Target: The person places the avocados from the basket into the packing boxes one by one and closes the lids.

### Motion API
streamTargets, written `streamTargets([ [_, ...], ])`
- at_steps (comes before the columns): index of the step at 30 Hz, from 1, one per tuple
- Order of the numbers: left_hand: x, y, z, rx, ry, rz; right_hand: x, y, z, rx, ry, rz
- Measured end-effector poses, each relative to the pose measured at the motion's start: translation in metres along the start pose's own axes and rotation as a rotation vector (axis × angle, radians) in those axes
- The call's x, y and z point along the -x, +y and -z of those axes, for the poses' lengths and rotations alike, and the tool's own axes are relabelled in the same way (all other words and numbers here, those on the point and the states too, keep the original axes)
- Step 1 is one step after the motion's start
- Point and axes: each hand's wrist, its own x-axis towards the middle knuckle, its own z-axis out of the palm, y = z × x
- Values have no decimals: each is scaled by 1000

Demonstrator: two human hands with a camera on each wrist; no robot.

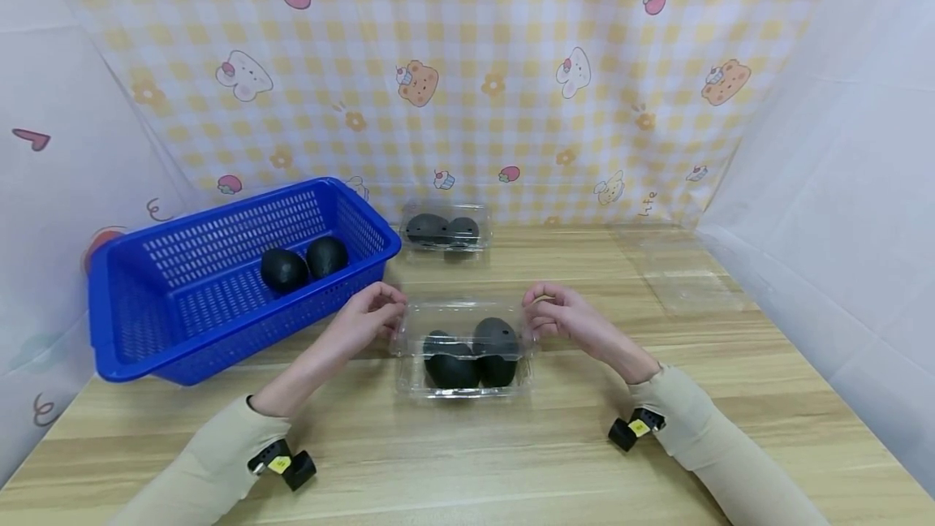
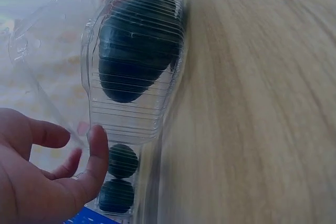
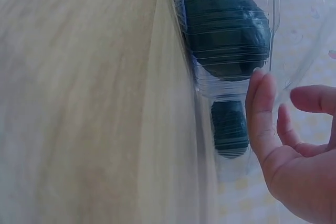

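Note:
A clear plastic clamshell box [image 1: 409, 386] lies on the table with two dark avocados [image 1: 453, 368] inside. Its lid [image 1: 453, 315] is raised at a slant, with the rim apart from the base in both wrist views. At the lid's left edge, my left hand [image 1: 368, 315] holds on with bent fingers. My right hand [image 1: 562, 319] grips the opposite edge the same way. Close up, the left fingers [image 2: 97, 148] and right fingers [image 3: 261, 103] reach the box's corners. Both wrists carry a small black camera.
A blue perforated basket [image 1: 241, 331] with two avocados [image 1: 285, 269] stands at left. Behind the box is another clamshell [image 1: 482, 242] holding dark avocados [image 1: 427, 227]. Clear plastic packaging [image 1: 694, 282] lies at the back right. A patterned curtain [image 1: 467, 128] hangs behind the wooden table [image 1: 497, 461].

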Motion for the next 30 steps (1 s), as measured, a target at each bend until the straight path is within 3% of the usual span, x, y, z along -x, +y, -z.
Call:
streamTargets([
  [8,4,1,8,-53,-119,21,1,-2,4,99,-52,-34],
  [19,5,1,14,-144,-260,0,4,-3,9,176,-200,-54],
  [30,6,2,20,-105,-387,3,7,-3,8,181,-232,-109],
])
